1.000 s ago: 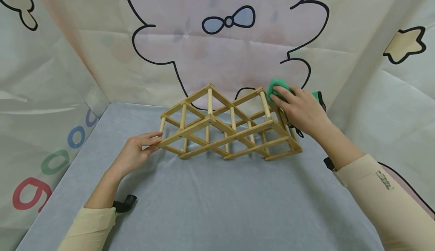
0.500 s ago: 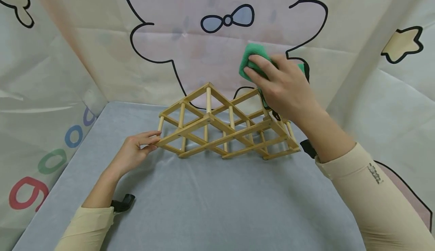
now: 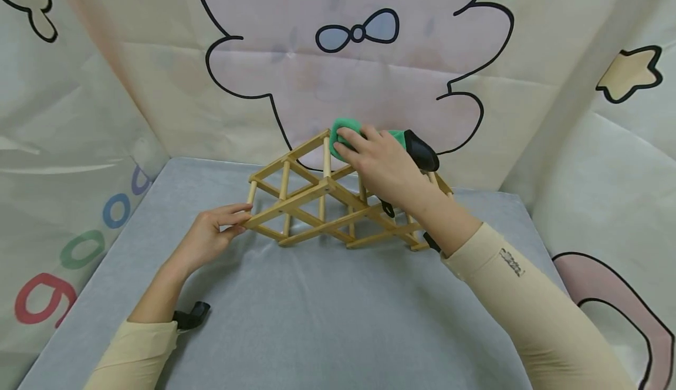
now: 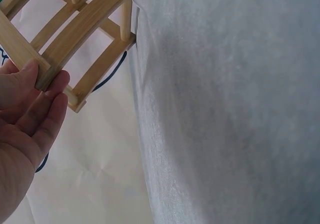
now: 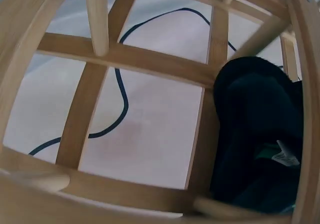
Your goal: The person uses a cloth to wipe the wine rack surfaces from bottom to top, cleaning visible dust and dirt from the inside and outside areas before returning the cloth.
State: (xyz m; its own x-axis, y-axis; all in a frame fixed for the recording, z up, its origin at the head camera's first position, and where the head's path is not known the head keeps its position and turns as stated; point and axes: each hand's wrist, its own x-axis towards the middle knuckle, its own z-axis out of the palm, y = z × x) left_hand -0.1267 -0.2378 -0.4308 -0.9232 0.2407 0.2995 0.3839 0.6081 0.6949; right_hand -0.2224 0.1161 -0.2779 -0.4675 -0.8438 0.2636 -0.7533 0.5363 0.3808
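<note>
A folding wooden lattice rack [image 3: 301, 203] of crossed slats and round dowels stands on the table. At its left end, my left hand [image 3: 208, 234] pinches a corner; in the left wrist view the thumb and fingers [image 4: 50, 109] close on a slat end of the rack [image 4: 75, 31]. My right hand [image 3: 388, 170] grips a bunched green cloth [image 3: 345, 129] with a black end, right at the top of the rack's middle peak. In the right wrist view, the cloth's dark part [image 5: 255, 134] hangs beside the slats [image 5: 150, 66], and my right hand is out of sight.
Light blue-grey fabric covers the table [image 3: 317, 319]. A printed curtain [image 3: 296, 73] with cartoon outlines stands close behind the rack and along both sides. Black wrist straps [image 3: 192, 315] sit at both sleeves.
My right hand has lifted off the rack's right end with the green cloth, passed left and come down at the middle peak. My left hand keeps its hold on the left corner.
</note>
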